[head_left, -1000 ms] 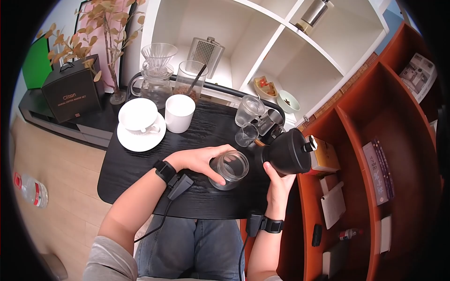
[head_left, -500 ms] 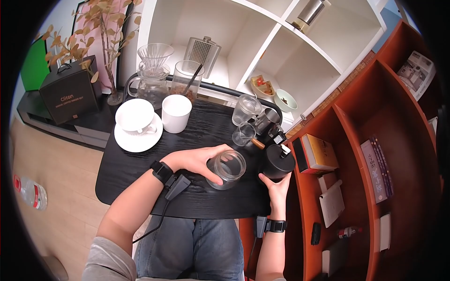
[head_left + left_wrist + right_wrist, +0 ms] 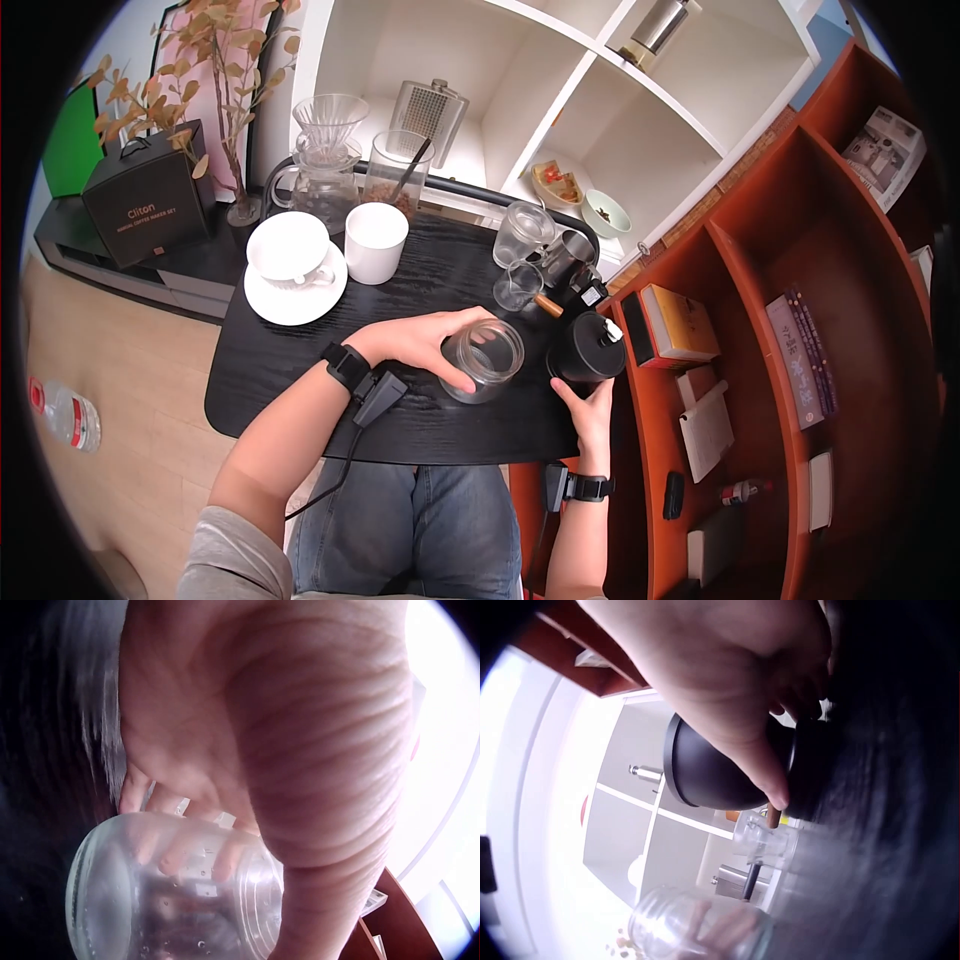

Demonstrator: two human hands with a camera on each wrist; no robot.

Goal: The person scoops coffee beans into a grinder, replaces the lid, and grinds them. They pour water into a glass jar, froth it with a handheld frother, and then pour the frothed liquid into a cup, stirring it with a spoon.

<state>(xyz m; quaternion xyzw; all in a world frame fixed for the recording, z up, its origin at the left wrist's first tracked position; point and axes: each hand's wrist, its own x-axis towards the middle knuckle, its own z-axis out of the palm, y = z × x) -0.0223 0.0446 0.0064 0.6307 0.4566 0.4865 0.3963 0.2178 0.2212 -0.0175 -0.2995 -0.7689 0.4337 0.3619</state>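
We are seeing a black table (image 3: pixel 455 275) with dark wood grain, a black rail (image 3: pixel 480 191) running along its far edge; toward its far left we are finding a white saucer (image 3: pixel 298 312) bearing a white cup (image 3: pixel 287 245), with a white mug (image 3: pixel 376 245) standing just beside; behind these we are noting a glass server (image 3: pixel 325 195) and a tall glass (image 3: pixel 398 160) holding brown bits (image 3: pixel 384 192) and a dark stick (image 3: pixel 412 168); near the far right corner, a glass pitcher (image 3: pixel 523 234), a small wooden-handled glass (image 3: pixel 517 287) and a metal cup (image 3: pixel 568 257) are clustering; nearer to us, a clear glass jar (image 3: pixel 485 362) is standing midway across, a black canister (image 3: pixel 588 350) near the right edge.
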